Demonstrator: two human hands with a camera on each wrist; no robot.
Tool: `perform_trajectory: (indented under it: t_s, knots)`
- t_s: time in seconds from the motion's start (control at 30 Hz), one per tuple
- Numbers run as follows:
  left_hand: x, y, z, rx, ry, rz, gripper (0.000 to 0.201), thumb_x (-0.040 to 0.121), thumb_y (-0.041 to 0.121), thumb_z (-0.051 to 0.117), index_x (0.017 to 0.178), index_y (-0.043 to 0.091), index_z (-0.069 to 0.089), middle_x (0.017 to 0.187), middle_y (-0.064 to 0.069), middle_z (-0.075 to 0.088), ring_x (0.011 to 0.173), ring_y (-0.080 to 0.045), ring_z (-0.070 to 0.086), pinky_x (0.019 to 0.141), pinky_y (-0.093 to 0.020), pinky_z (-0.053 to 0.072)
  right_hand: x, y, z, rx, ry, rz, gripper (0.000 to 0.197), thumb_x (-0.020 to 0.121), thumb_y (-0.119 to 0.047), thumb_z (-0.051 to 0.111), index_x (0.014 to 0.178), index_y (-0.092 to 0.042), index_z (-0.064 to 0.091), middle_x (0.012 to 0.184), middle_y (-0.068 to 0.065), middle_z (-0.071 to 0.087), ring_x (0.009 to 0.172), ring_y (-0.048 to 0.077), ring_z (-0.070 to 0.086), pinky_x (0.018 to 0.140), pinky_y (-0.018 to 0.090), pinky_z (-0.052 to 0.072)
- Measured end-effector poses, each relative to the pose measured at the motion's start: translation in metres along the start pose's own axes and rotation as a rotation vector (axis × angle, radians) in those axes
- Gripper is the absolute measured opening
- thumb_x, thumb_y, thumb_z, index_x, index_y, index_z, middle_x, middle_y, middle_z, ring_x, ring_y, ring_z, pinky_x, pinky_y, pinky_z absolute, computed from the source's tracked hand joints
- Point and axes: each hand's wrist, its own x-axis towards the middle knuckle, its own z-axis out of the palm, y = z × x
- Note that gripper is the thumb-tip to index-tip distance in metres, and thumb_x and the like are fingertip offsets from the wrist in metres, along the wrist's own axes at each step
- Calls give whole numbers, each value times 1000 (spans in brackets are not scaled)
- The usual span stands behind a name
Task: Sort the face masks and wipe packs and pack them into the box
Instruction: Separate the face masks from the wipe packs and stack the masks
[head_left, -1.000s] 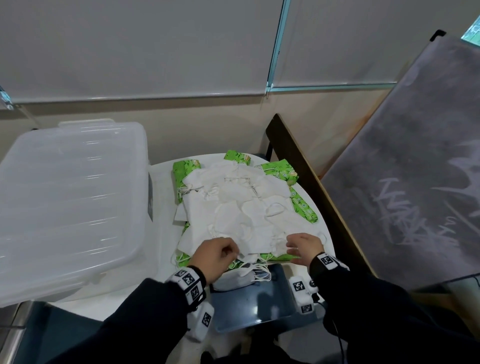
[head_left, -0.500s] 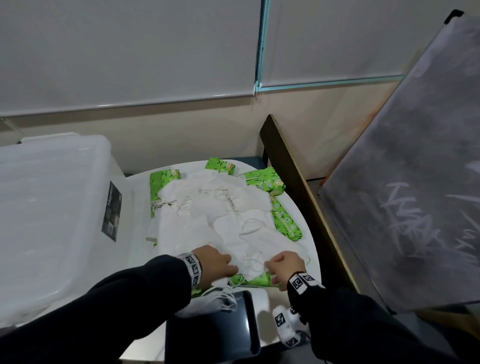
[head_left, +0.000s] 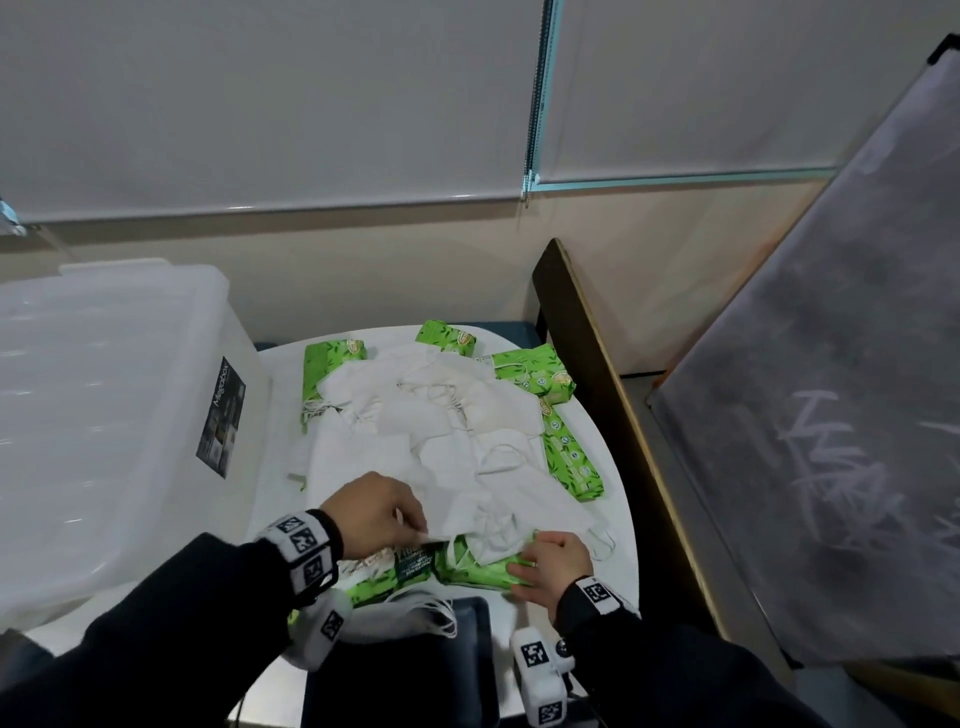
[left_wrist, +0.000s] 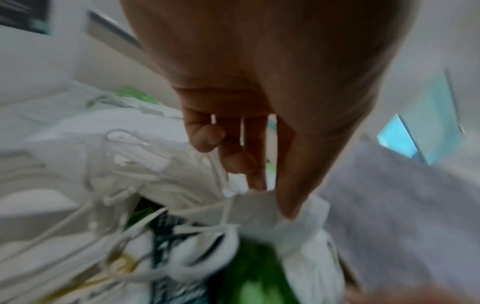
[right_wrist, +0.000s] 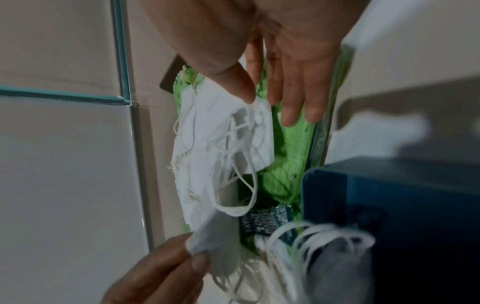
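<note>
Left hand (head_left: 375, 512): pinches the near edge of a mask (head_left: 452, 519) on the pile.
Right hand (head_left: 553, 564): fingers straight, pressing a wipe pack (head_left: 478, 569).
Masks (head_left: 436, 431): heaped over green packs on the white surface (head_left: 610, 467).
Box (head_left: 104, 415): left of the pile.

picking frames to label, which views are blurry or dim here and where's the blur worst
Head view: sharpest, evenly lit though dim, wide-angle bend along the blind edges; face masks readable. Left wrist view: heavy motion blur, worst at the bottom where the wipe pack smears; left hand soft. Right wrist view: middle crisp, right hand clear, ear loops and left-hand fingers at the bottom blurred.
</note>
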Motion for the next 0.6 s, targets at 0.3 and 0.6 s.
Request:
perform_trajectory:
  t_s: [0.3,0.6]
  knots:
    - [-48,-22,-15,-908,484,-217,9,83,6,79,79,2,73,69,-1,65,62,-10,57,61,-20,45,1,2,23,303,84,82,12,97,6,53,88,-3,54,53,12,62,50,18,56,38,21,43]
    - [-73,-50,1,-1428,582,-461,4,98,8,62,101,9,63,91,-16,67,62,-24,62,60,-35,56,-31,-2,31,102,20,-32,10,91,-5,67,84,-7,61,68,10,60,57,22,52,49,27,44]
